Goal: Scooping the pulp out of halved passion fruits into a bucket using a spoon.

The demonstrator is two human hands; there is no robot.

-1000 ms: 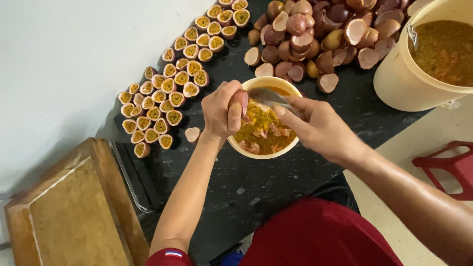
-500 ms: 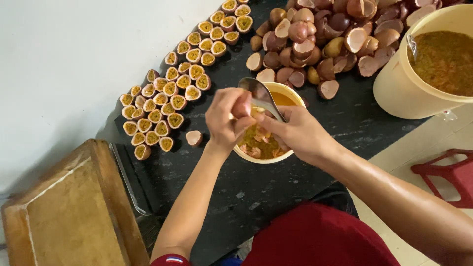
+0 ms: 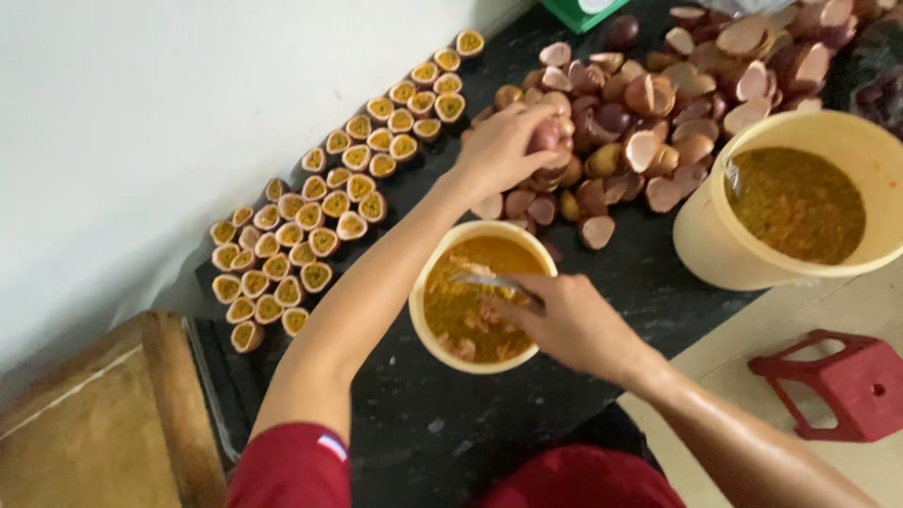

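Observation:
My left hand [image 3: 503, 149] reaches out over the pile of empty passion fruit shells [image 3: 649, 103] and is closed on one emptied shell half [image 3: 546, 137]. My right hand [image 3: 564, 325] holds a metal spoon [image 3: 494, 280] over the small cream bowl [image 3: 425, 282], which is full of orange pulp. Rows of cut passion fruit halves [image 3: 320, 216], pulp side up, lie to the left of the bowl on the black surface.
A large cream bucket [image 3: 715, 240] of pulp stands at the right. A red plastic stool [image 3: 847, 381] sits on the floor below it. A wooden board [image 3: 85, 423] lies at the lower left. A white wall runs along the left, a green box [image 3: 578, 9] at the top.
My left hand has moved from the bowl up to the shell pile with the emptied half. My right hand has lowered the spoon over the bowl. The view has shifted.

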